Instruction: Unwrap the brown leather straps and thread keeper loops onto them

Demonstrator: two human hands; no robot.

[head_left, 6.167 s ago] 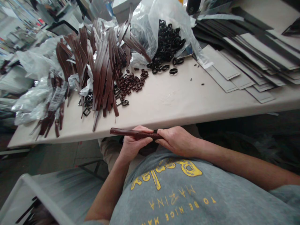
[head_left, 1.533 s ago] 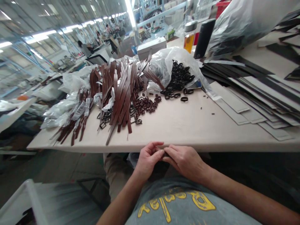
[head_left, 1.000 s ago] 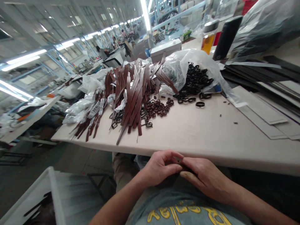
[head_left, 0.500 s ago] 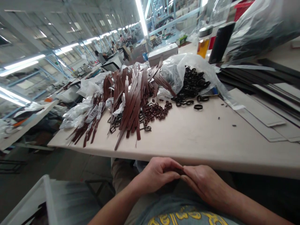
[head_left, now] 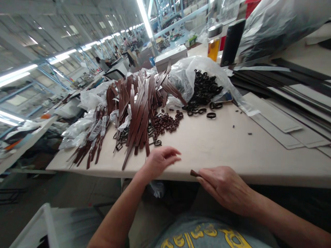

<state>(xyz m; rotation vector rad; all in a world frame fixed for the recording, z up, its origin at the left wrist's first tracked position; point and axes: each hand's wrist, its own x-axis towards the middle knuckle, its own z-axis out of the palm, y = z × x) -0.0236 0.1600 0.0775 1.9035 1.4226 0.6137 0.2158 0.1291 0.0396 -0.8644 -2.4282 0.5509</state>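
Note:
My right hand [head_left: 221, 182] is at the table's front edge, pinching a brown leather strap [head_left: 194, 173]. Only a short end of that strap sticks out past the thumb and fingertips; the rest is hidden by the hand. My left hand [head_left: 162, 159] hovers over the front edge, apart from the strap, its fingers and thumb spread with nothing visible between them. Beyond it lie a heap of brown leather straps [head_left: 141, 117], a pile of small brown loops [head_left: 167, 123] and some square metal buckles [head_left: 119, 146].
Black loops [head_left: 205, 86] spill from a clear plastic bag [head_left: 190, 63]. A single dark ring [head_left: 211, 115] lies on the beige table [head_left: 207, 148]. Grey-white strips [head_left: 274, 113] are stacked at right. A jar of amber liquid [head_left: 213, 48] and a black flask [head_left: 232, 41] stand behind.
My hands were together below the table edge. Now they are apart: the left has moved up and left and opened, while the right has risen slightly with the strap end showing.

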